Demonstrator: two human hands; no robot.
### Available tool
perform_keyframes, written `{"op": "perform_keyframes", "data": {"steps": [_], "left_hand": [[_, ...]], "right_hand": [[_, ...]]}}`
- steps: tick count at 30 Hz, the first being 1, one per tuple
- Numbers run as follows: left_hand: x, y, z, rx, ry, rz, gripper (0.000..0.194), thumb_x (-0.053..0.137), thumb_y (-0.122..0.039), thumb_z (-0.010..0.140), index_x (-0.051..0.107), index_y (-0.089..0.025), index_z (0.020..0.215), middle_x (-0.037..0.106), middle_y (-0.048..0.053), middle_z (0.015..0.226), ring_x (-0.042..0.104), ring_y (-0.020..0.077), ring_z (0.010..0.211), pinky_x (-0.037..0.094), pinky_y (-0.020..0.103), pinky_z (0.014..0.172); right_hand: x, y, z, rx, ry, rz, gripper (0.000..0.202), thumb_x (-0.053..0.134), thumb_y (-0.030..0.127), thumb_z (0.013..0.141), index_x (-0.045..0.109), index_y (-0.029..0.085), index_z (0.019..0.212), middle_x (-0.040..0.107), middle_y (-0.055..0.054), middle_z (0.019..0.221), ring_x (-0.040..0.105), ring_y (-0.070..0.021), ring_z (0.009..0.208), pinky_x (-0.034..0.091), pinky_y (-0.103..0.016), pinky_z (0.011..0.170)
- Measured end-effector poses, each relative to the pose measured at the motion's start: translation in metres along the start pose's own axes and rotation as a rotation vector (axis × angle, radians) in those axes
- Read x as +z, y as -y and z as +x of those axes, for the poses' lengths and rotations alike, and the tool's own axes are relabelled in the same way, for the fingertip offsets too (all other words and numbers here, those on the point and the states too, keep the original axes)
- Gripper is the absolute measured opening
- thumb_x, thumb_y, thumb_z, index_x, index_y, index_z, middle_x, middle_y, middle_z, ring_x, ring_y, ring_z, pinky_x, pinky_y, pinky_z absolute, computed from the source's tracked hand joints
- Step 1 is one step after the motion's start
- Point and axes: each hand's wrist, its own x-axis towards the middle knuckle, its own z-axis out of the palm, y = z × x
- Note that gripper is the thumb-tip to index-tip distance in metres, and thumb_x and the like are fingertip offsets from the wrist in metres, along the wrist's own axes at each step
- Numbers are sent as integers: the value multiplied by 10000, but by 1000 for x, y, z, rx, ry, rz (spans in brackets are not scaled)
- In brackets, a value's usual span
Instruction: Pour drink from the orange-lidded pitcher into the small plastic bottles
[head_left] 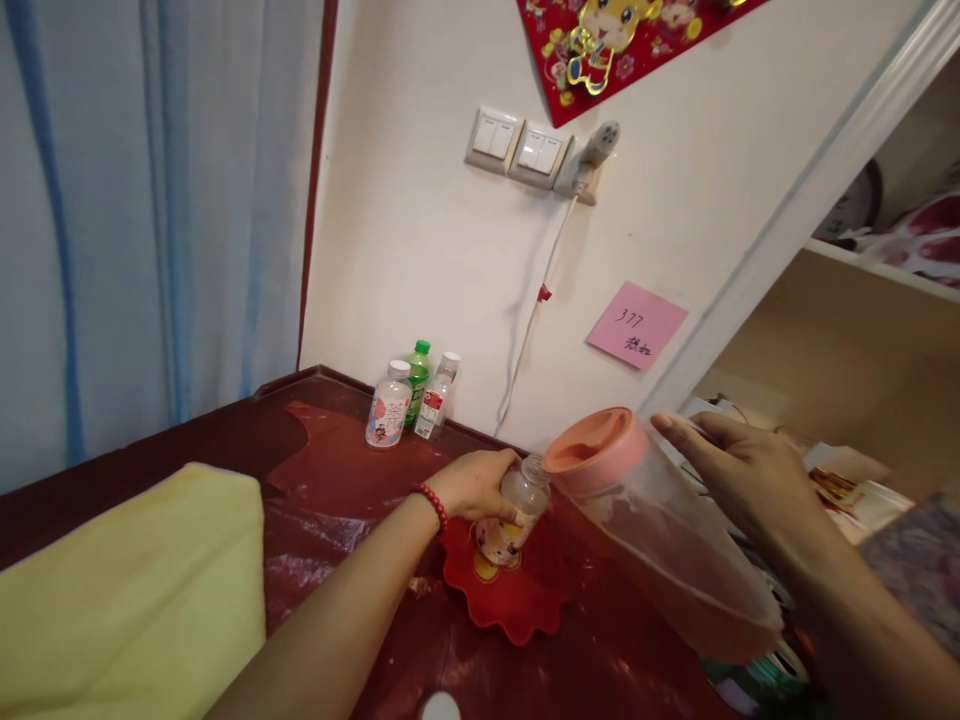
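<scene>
plastic pitcher (675,550) w/ orange lid (600,450) is held tilted in the air, its lid end just beside the mouth of the clear bottle (525,495); i cannot tell if they touch. the r hand (739,465) grasps the pitcher at its upper side, thumb near the lid, other fingers partly hidden. the l hand (484,485), w/ a red bead bracelet (431,508) on the wrist, grips the clear bottle around its body, over a red tray (517,610) w/ wavy rim. on the dark red table (630,670), a yellow cloth (150,590) lies at left & a white cap (440,707) near the bottom edge. by the wall are a white-capped jar (388,410), a green bottle (417,385) & a small labelled bottle (433,405), close tog
</scene>
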Motion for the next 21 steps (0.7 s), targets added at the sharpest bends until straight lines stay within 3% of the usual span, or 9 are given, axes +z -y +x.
{"op": "perform_keyframes", "data": {"steps": [15, 21], "left_hand": [[1, 1, 0, 4, -12, -69, 655, 838, -429, 591, 590, -232, 1164, 696, 69, 1154, 657, 284, 989, 492, 329, 770], [-2, -3, -2, -13, 18, -64, 675, 822, -413, 622, 566, -219, 1216, 679, 87, 1189, 649, 284, 1017, 496, 315, 783]], "right_hand": [[-1, 3, 0, 62, 22, -15, 627, 481, 796, 766, 463, 209, 549, 395, 21, 491, 403, -139, 507, 287, -279, 493], [-1, 4, 0, 63, 39, 2, 601, 496, 772, 778, 527, 201, 590, 450, 13, 518, 441, -151, 536, 307, -278, 506]]}}
